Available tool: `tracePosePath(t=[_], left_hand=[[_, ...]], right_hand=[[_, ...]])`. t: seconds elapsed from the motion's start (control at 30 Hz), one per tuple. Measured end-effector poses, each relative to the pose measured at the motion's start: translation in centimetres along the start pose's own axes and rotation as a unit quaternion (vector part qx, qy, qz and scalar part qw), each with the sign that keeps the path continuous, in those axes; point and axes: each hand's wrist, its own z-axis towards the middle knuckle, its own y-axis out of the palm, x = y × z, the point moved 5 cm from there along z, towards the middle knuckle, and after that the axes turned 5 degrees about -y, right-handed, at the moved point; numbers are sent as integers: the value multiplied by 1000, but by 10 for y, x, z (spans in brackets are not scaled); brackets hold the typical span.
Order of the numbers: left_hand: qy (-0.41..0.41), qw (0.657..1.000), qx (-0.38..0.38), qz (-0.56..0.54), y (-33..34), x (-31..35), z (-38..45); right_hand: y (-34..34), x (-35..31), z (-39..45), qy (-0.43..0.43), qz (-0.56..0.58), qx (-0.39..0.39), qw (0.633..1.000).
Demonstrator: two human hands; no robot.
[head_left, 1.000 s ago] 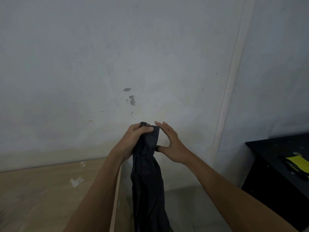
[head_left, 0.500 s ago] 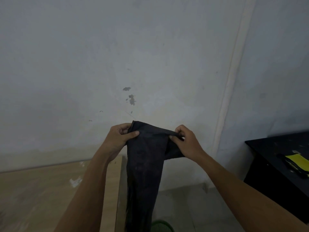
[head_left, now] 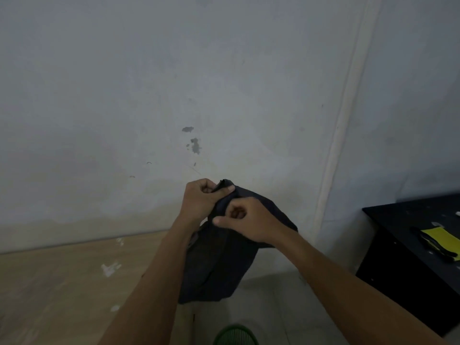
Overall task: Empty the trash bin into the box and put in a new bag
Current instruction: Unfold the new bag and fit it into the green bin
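My left hand and right hand fingers both clamped on dark crumpled plastic bag, above green round bin.

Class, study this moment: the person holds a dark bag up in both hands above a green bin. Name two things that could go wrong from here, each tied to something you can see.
1. Both hands, left hand and right hand, pinch the dark bag at its bunched top edge; thin film pulled apart there may tear rather than open.
2. Only the rim of the green bin shows at the frame's bottom edge, so the bag could be lowered off-centre and miss it.
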Motion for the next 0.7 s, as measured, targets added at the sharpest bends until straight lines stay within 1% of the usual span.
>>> tracePosePath(t=[0.03, 0.1, 0.17, 0.23, 0.27, 0.33, 0.4, 0.43, 0.5, 0.6, 0.7], left_hand=[[-2, 1000, -4, 0, 4, 0, 0], [-23, 999, -15, -18, 5, 0, -1], [-47, 996, -51, -57, 4, 1, -3], [-49, 992, -89, -70, 1, 1, -7], [-45, 993, -98, -56, -2, -2, -8], [-31, 994, -105, 23, -10, -11, -10], [-38, 984, -136, 105, -16, -24, -14], [-47, 978, -158, 127, -19, -31, -15], [-61, 972, -183, 133, -21, -40, -19], [-82, 972, -184, 124, -23, -46, -18], [-114, 954, -229, 158, -24, -58, -16]], right_hand=[[7, 1, 2, 15, -3, 1, 1000], [11, 4, 6, 33, 7, 45, 998], [8, 10, 8, 39, 46, 82, 995], [4, 17, 7, 61, 88, 95, 990], [2, 20, 6, 75, 106, 99, 987], [-2, 26, 4, 105, 145, 117, 977], [-8, 33, 2, 124, 183, 138, 965], [-11, 34, 1, 130, 198, 146, 961], [-14, 38, 0, 137, 213, 157, 955], [-16, 44, -3, 146, 217, 177, 949], [-23, 51, -7, 162, 232, 209, 936]])
